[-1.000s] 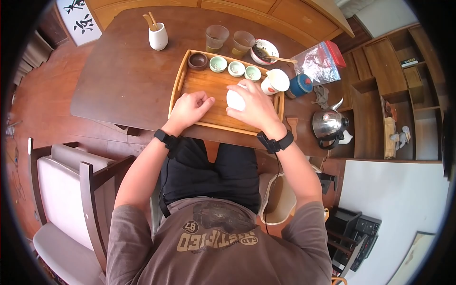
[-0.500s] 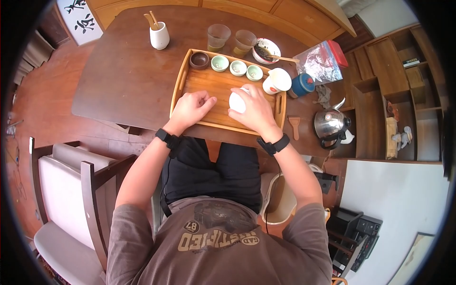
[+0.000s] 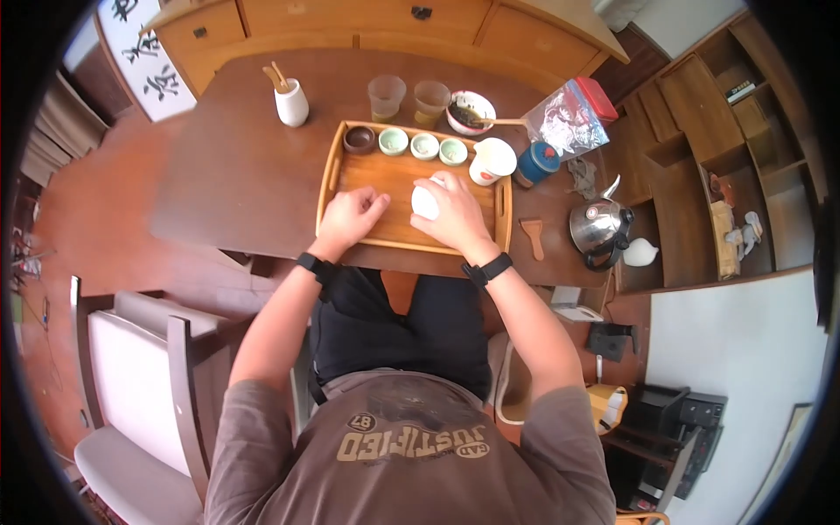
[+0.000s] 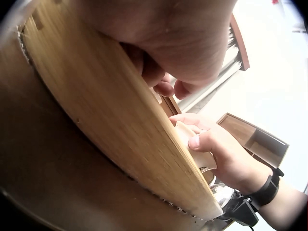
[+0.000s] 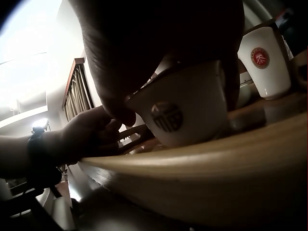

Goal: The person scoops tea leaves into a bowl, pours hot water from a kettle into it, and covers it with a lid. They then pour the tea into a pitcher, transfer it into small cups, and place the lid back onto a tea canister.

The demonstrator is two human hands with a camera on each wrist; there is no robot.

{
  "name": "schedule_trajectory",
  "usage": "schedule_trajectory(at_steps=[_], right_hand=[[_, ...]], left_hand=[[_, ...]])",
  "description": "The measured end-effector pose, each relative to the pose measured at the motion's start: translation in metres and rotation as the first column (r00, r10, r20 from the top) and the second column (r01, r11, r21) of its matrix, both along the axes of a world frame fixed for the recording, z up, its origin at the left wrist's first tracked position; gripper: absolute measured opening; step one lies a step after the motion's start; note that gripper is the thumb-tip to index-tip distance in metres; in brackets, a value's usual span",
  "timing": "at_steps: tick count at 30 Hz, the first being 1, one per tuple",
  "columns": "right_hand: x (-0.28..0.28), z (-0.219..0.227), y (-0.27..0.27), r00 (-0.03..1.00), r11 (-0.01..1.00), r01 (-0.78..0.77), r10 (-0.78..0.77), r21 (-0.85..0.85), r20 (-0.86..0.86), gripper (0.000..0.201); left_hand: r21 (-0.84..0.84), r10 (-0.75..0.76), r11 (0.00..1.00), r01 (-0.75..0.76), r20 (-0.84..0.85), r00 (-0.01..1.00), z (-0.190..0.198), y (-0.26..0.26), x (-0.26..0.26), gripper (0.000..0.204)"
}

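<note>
My right hand [image 3: 459,217] grips a white gaiwan [image 3: 425,204] by its rim, over the front right of the wooden tray [image 3: 398,243]. Flared walls and a dark round emblem show on the gaiwan [image 5: 192,113] in the right wrist view. My left hand [image 3: 346,219] rests at the tray's front left edge, fingers loosely curled and holding nothing. Along the tray's back stand a dark brown cup [image 3: 359,140] and pale green teacups [image 3: 394,142]. A white pitcher [image 3: 493,164] with a red emblem is in the back right corner.
Behind the tray are two clear cups [image 3: 386,98] and a bowl of dark leaves [image 3: 471,114]. To the right stand a blue canister [image 3: 537,164], a wooden scraper [image 3: 534,238] and a steel kettle [image 3: 600,229]. A white tool holder [image 3: 292,105] is at the back left.
The head view has tilted, so the table sits lower in it. Both hands hold about the same places on the tray, and the right hand still grips the gaiwan.
</note>
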State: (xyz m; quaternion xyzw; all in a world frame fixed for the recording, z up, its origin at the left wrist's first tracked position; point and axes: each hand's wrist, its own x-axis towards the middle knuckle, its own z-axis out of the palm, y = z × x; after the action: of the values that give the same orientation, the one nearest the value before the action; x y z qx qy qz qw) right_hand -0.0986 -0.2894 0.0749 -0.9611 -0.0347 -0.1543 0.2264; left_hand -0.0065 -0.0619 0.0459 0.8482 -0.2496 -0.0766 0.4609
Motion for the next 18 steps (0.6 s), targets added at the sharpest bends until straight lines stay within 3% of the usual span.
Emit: schedule_trajectory(at_steps=[7,13,18], right_hand=[[0.000,0.002,0.003,0.999,0.999,0.039,-0.039,-0.005,-0.002,0.057],[-0.001,-0.004,0.000,0.999,0.999,0.029,-0.028,-0.015,0.039,0.056],[-0.002,-0.005,0.001,0.999,1.000,0.029,-0.029,-0.005,0.038,0.057]], left_hand=[[0.075,0.030,0.997,-0.033,0.044,0.999,0.002,-0.002,-0.003,0.048],[0.133,0.066,0.986,-0.101,0.249,0.966,0.005,-0.006,-0.011,0.041],[0.153,0.072,0.982,-0.114,0.257,0.964,-0.001,-0.008,-0.011,0.037]])
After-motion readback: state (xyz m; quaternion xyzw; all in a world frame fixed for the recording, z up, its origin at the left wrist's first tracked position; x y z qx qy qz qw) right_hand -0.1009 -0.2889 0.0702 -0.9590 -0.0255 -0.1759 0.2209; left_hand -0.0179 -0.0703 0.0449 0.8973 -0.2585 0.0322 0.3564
